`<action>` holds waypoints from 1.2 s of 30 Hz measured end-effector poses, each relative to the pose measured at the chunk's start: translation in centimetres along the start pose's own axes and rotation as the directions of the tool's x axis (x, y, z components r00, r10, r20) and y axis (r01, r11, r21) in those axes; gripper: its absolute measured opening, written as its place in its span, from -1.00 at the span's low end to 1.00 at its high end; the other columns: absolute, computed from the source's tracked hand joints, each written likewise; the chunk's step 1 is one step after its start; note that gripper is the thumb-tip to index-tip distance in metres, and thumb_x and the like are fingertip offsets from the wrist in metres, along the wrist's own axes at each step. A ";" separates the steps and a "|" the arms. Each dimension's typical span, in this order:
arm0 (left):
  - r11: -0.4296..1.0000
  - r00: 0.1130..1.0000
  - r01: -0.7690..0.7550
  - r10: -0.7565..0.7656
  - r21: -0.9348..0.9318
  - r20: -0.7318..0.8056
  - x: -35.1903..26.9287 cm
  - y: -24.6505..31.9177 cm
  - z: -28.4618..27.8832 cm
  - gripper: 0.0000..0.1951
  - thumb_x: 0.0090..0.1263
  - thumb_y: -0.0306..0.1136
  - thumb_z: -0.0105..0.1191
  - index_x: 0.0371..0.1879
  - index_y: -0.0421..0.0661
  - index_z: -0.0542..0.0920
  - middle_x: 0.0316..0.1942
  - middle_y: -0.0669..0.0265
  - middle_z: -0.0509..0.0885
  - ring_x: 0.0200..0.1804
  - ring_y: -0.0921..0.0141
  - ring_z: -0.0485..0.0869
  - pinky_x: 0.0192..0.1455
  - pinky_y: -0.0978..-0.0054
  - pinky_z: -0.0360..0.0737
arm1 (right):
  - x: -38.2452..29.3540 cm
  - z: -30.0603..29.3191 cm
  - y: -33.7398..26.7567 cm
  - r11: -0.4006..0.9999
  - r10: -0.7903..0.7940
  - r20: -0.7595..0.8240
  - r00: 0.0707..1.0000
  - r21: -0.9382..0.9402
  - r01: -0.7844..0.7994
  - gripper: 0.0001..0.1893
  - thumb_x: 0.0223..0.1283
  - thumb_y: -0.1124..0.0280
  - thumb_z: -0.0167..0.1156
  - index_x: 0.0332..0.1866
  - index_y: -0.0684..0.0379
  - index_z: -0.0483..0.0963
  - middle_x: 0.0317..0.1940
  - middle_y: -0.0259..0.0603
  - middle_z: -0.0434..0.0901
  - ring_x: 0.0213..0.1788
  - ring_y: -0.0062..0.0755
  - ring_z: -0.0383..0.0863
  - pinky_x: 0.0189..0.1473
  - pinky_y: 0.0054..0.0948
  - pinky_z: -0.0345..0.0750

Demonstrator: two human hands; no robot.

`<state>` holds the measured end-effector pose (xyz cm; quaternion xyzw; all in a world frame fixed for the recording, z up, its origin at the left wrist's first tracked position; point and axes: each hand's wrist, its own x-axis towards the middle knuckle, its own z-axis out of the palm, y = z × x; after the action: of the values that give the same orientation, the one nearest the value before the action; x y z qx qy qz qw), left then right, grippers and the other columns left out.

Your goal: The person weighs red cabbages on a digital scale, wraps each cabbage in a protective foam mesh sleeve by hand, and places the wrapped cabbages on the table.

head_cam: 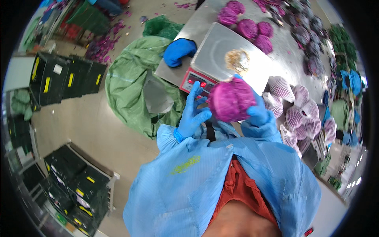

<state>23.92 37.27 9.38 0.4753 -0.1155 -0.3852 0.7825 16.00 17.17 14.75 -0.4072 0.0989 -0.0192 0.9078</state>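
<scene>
A trimmed red cabbage [231, 100] is gripped by my right hand [259, 112], which wears a blue glove. It is held up in front of the weighing scale [213, 50], close to its red display panel. My left hand [192, 114], gloved in blue too, is just left of the cabbage with its fingers apart and nothing in them. On the scale's steel plate lies a pale tan and whitish patch [237, 61] that I cannot identify. Beyond the scale several bare red cabbages [247, 28] sit on the steel table [281, 56].
Net-wrapped cabbages [296, 117] are piled at the right. Untrimmed cabbages [303, 35] lie at the far right. A blue cloth item [179, 52] rests left of the scale, beside an opened green woven sack [130, 86]. Black crates [49, 80] stand at the left; leaf scraps [103, 44] litter the floor.
</scene>
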 end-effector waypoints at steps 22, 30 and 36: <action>0.986 0.545 0.153 -0.140 -0.066 -0.826 6.6 -39.1 -41.6 -0.61 0.09 -0.24 0.04 -0.15 -0.25 0.56 -0.19 -0.01 0.60 -0.18 0.18 0.61 -0.17 0.28 0.54 | 2.7 -7.7 -5.2 0.757 -0.266 -0.357 0.895 -0.653 -0.036 -0.06 -0.04 0.03 0.24 0.36 0.36 -0.03 0.29 0.02 0.17 0.31 -0.18 0.22 0.33 -0.27 0.16; 0.808 0.475 0.587 -0.297 0.047 -0.828 2.8 -18.4 -25.9 -0.72 0.09 -0.40 0.00 -0.24 -0.25 0.59 -0.49 0.19 0.59 -0.54 0.34 0.56 -0.54 0.42 0.50 | 2.3 -7.7 -4.5 0.732 -0.357 -0.366 0.859 -0.682 0.014 -0.07 -0.01 0.00 0.20 0.36 0.36 -0.03 0.30 0.01 0.15 0.32 -0.18 0.20 0.34 -0.27 0.14; 0.841 0.618 0.465 -0.085 0.276 -0.782 -6.6 -7.8 -18.3 -0.64 0.12 -0.50 -0.05 -0.06 -0.28 0.53 -0.30 0.23 0.63 -0.31 0.44 0.58 -0.26 0.50 0.51 | 2.1 -4.8 -4.2 0.448 -0.588 -0.365 0.721 -0.890 -0.085 -0.31 0.20 0.21 0.04 0.39 0.21 0.00 0.30 -0.01 0.14 0.35 -0.23 0.11 0.34 -0.32 0.06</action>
<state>25.61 52.00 -5.40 0.7706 0.2038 -0.2378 0.5551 17.28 10.54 14.41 -0.7815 0.3270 -0.2489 0.4694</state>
